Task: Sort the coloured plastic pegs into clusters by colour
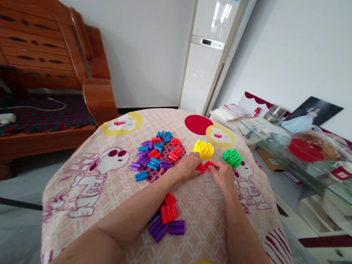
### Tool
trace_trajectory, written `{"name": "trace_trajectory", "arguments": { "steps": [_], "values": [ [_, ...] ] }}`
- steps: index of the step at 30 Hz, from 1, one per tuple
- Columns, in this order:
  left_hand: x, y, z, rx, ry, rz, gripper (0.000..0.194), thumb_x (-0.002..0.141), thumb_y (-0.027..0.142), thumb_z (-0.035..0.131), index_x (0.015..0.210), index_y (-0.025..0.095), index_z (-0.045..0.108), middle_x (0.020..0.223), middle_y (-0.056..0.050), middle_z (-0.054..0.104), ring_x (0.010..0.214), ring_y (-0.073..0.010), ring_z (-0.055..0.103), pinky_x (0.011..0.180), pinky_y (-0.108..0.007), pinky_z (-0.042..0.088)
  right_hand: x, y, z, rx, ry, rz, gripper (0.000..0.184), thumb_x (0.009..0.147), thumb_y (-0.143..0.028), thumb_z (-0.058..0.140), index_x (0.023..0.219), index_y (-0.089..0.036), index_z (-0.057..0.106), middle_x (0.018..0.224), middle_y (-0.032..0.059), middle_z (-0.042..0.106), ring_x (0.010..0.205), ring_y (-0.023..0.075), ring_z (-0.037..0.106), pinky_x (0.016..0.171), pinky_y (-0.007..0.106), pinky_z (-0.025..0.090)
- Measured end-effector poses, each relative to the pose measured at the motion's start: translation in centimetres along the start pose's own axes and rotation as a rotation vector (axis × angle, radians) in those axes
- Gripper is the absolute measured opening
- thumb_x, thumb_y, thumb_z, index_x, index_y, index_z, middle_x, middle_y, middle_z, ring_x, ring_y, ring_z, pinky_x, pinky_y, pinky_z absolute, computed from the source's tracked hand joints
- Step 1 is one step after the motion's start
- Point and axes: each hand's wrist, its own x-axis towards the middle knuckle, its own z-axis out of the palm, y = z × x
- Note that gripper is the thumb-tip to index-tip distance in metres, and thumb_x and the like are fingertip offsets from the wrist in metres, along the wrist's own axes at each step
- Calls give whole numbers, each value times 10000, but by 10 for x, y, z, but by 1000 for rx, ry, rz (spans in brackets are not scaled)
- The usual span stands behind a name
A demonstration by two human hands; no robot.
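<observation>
My left hand [190,165] and right hand [222,173] pinch small red plastic pieces [206,165], fingers nearly closed. I can read no labels.

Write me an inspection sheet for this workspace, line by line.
Surface: patterned tablecloth, some creases.
Work pieces: yellow pieces and green pieces in separate clusters; blue pieces and purple pieces mixed with red pieces.
Clutter: red bowl, plastic bag and papers on the side furniture.
Hands: left hand and right hand at small red pieces near the yellow; exact grip unclear.
Cables: white cable and adapter on the bench seat.
Surroundings: wooden bench, tall white appliance.
</observation>
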Motion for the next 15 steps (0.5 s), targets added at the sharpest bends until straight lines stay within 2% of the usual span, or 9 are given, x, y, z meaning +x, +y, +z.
{"name": "trace_trajectory", "arguments": {
  "steps": [5,10,15],
  "values": [
    [0,-8,-3,-12,-2,8,328,938,374,503,1102,131,650,1047,-159,698,961,-266,673,805,-335,510,0,3,2,8,-1,-18,251,861,-353,618,735,-164,725,754,82,735,691,183,613,601,274,324],
    [-4,-1,-13,26,-13,-103,345,964,347,426,1124,106,614,949,-178,714,891,-294,701,731,-352,513,1,4,4,7,5,-7,232,848,-349,624,746,-171,731,746,76,728,700,185,614,598,268,334],
    [-5,3,-19,52,-21,-191,355,957,331,425,1143,89,607,985,-196,705,938,-308,697,752,-366,524,1,4,3,19,-1,-17,230,846,-355,624,755,-177,738,721,67,717,677,178,598,597,265,333]
  ]
}}
